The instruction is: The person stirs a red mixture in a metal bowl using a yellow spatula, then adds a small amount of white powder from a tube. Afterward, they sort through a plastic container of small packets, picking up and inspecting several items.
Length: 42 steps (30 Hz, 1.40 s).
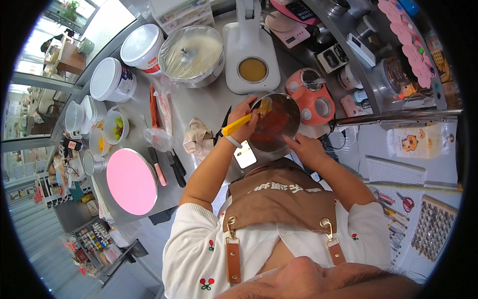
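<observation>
A steel mixing bowl with a red mixture low inside is tilted in front of me at the bench edge. My left hand is shut on the yellow handle of a spatula and rests at the bowl's left rim; the spatula's head reaches into the bowl. My right hand touches the bowl's lower right rim with its fingers. A phone with a lit screen lies just below the bowl. Behind the bowl stands the white base of a stand mixer.
At the back stand a film-covered bowl and white lidded tubs. A coral-coloured appliance is close on the right. To the left are a crumpled cloth, knives, a pink round board and a fruit container.
</observation>
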Available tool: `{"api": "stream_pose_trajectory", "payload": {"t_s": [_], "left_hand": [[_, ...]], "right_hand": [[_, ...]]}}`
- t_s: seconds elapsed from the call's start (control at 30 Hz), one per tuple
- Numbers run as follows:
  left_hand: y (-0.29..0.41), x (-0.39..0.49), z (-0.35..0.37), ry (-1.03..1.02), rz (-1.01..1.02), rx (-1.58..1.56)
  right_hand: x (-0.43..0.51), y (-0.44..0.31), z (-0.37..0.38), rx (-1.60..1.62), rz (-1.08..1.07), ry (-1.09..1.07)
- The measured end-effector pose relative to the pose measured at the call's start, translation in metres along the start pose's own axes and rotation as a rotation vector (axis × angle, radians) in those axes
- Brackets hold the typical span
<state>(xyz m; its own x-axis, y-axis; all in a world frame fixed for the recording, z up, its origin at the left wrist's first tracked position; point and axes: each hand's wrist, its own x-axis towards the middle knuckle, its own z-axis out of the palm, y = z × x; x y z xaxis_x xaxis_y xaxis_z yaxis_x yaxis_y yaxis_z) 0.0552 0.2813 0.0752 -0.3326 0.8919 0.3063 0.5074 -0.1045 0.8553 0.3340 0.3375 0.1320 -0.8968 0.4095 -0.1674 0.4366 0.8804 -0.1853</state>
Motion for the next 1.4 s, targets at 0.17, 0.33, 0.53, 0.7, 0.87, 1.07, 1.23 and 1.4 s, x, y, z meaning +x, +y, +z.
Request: {"api": "stream_pose_trajectory", "payload": {"t_s": [0.17,0.33,0.53,0.7,0.87,1.07,1.23,1.4], "left_hand": [[0.001,0.002,0.002,-0.042,0.010,0.016],[0.005,0.004,0.003,-0.038,0.032,0.084],[0.011,0.005,0.002,-0.027,0.004,0.135],[0.013,0.005,0.008,0.015,0.041,0.155],[0.017,0.003,0.011,0.007,0.027,0.206],[0.019,0.003,0.010,0.013,0.039,0.218],[0.014,0.004,0.010,0.023,0.028,0.220],[0.018,0.002,0.009,0.028,0.066,0.283]], "right_hand": [[-0.009,0.021,-0.021,-0.126,0.108,-0.116],[0.001,0.018,-0.022,0.045,0.076,-0.022],[-0.010,0.052,-0.017,0.012,0.149,0.043],[-0.006,0.031,-0.002,0.094,0.341,-0.101],[-0.016,0.008,0.002,0.436,0.342,-0.024],[-0.017,0.022,0.003,0.157,0.422,0.034],[-0.022,0.020,0.008,0.150,0.258,-0.032],[-0.018,0.028,-0.002,0.076,0.317,0.074]]}}
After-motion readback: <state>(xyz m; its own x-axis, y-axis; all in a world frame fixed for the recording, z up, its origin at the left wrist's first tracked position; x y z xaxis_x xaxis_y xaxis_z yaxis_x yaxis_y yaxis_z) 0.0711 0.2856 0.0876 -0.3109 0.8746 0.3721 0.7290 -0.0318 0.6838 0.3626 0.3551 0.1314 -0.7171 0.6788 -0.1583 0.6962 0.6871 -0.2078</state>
